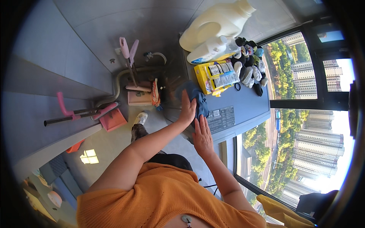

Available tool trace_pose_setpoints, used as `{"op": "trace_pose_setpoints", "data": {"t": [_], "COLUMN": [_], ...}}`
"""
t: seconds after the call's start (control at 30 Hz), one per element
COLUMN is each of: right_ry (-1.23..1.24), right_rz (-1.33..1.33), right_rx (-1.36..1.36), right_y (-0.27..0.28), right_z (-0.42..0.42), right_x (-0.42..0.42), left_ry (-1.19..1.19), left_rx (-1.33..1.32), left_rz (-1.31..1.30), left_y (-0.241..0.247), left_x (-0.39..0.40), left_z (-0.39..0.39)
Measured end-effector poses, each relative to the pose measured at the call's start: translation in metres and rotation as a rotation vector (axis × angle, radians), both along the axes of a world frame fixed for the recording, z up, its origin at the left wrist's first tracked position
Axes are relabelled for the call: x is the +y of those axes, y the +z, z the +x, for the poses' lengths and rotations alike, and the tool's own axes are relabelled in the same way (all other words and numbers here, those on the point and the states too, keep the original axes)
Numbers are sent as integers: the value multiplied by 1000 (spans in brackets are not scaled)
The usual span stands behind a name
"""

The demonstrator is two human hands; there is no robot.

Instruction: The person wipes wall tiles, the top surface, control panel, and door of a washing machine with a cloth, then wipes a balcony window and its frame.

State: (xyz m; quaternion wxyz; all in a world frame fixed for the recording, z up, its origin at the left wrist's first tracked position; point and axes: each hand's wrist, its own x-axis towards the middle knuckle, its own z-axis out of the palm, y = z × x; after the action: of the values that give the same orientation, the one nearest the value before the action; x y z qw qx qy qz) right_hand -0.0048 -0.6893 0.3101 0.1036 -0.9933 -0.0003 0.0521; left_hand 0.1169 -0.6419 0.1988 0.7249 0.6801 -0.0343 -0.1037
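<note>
A dark blue cloth point(201, 100), bunched in folds, lies at the near edge of a grey appliance top point(245, 111), probably a washing machine. My left hand point(188, 108) rests flat on the cloth's left part, thumb apart from the fingers. Against the lower end of the cloth, the extended fingers of my right hand point(203, 134) touch it with the palm down. Neither hand visibly grips the fabric. Just beyond the cloth lies a yellow box point(202, 76) with a printed packet point(221, 74) on it. A printed label point(221, 119) is stuck on the appliance top beside my right fingers.
Behind the box are a large cream jug point(211, 25), a white bottle point(209, 49) and a pile of socks point(251, 68). A black ring-shaped band point(237, 86) lies nearby. Pink dustpans point(113, 118) and long-handled tools stand left. Windows point(289, 65) border the right side.
</note>
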Motion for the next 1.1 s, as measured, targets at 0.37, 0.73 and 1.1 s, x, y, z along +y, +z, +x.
{"op": "trace_pose_setpoints", "data": {"t": [0.37, 0.73, 1.1], "right_ry": [18, 102, 141], "right_rz": [-326, -745, -696], "right_rx": [-38, -147, -180], "right_y": [-23, -66, -55], "right_z": [94, 213, 178], "right_x": [40, 38, 34], "left_ry": [-66, -77, 36], "left_rx": [413, 354, 592], "left_rz": [-279, -421, -648], "left_y": [-57, -29, -98], "left_x": [24, 31, -5], "left_z": [97, 247, 200]}}
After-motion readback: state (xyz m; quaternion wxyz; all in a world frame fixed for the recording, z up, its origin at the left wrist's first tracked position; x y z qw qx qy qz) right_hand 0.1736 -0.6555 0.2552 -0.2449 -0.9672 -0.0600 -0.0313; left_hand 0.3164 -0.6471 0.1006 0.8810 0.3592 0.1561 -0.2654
